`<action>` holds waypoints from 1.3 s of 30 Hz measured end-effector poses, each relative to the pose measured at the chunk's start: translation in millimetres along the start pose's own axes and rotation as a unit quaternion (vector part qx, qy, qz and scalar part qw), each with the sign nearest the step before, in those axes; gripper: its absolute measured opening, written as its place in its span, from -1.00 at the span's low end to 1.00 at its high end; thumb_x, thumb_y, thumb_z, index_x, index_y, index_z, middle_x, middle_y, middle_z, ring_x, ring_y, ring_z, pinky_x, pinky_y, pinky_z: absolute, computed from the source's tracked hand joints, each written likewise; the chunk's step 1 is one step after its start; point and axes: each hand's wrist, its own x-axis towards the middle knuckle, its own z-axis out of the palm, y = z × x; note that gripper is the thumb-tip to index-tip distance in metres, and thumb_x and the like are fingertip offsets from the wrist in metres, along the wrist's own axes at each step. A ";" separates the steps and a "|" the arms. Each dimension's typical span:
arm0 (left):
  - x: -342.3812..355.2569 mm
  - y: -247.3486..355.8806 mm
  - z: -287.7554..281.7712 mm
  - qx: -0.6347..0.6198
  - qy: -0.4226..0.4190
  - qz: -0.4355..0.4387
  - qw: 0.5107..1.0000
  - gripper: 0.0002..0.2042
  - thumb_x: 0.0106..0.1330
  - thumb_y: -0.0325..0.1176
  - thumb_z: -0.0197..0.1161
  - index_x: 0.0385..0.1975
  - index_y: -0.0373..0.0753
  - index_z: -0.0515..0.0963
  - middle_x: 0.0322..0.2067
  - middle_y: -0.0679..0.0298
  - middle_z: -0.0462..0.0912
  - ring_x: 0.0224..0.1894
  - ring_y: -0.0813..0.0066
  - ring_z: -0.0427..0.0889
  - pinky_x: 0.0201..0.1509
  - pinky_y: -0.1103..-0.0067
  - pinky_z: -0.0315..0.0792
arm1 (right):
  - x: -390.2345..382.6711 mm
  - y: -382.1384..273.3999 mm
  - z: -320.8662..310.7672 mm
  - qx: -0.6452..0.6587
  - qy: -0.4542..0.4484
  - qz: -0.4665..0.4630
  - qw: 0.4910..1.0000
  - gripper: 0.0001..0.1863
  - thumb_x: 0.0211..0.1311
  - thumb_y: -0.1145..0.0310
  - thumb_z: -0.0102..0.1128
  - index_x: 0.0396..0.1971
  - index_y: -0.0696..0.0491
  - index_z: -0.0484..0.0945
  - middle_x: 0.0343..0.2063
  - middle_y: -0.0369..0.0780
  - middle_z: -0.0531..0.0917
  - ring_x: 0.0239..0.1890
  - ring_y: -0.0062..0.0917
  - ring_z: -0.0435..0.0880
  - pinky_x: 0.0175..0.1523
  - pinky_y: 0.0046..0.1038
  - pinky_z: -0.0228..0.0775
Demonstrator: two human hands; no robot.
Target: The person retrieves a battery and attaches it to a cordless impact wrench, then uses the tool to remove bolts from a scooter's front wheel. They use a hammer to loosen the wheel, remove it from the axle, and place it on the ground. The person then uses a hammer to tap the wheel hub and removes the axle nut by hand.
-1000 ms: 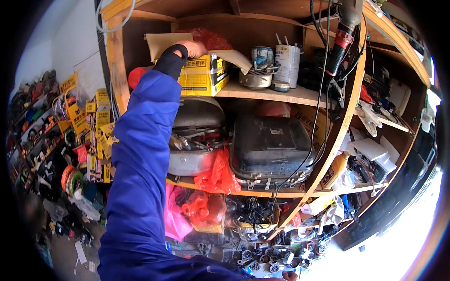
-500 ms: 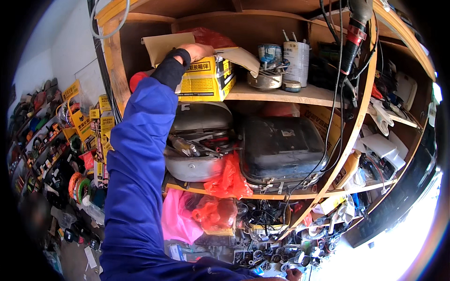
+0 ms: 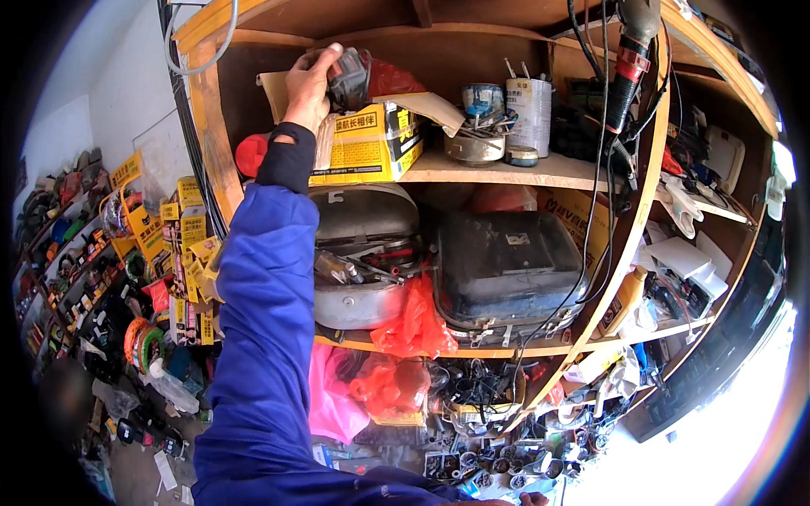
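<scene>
From my remote seat, the biggest thing in view is the wooden shelving [image 3: 202, 126], near a white wall [image 3: 126, 114], with a littered grey floor [image 3: 135, 476] at lower left. One board down, a closed black case [image 3: 510, 261] stands beside an open grey case [image 3: 359, 312], whose rim probably keeps the loose hand tools [image 3: 392, 257] from rolling off. On the bare-wood upper board [image 3: 523, 173] sits a yellow carton [image 3: 359, 152], its flaps spread, which I judge leaves the mouth reachable from above. To its right, a shallow tin [image 3: 474, 150] seems to serve for corralling metal bits [image 3: 488, 126]. The left hand [image 3: 305, 88] grasps a dark block [image 3: 348, 84] just above the carton's mouth, gripping from the side, likely for a steady one-handed hold; whether block and carton touch, I can't tell. The right hand [image 3: 533, 499] barely shows at the lower edge; I cannot tell its grip.
</scene>
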 end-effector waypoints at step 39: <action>-829.5 172.4 221.7 -0.088 -0.626 -0.165 0.757 0.15 0.01 0.05 0.74 0.54 -0.23 0.14 0.50 -0.05 0.17 0.55 -0.03 0.21 0.59 0.05 0.16 | -188.3 -179.5 -238.3 0.844 0.054 -0.033 0.532 -0.31 0.58 -0.21 -0.02 0.30 0.13 0.49 0.07 -0.06 0.70 0.05 -0.21 0.74 0.18 -0.14 0.65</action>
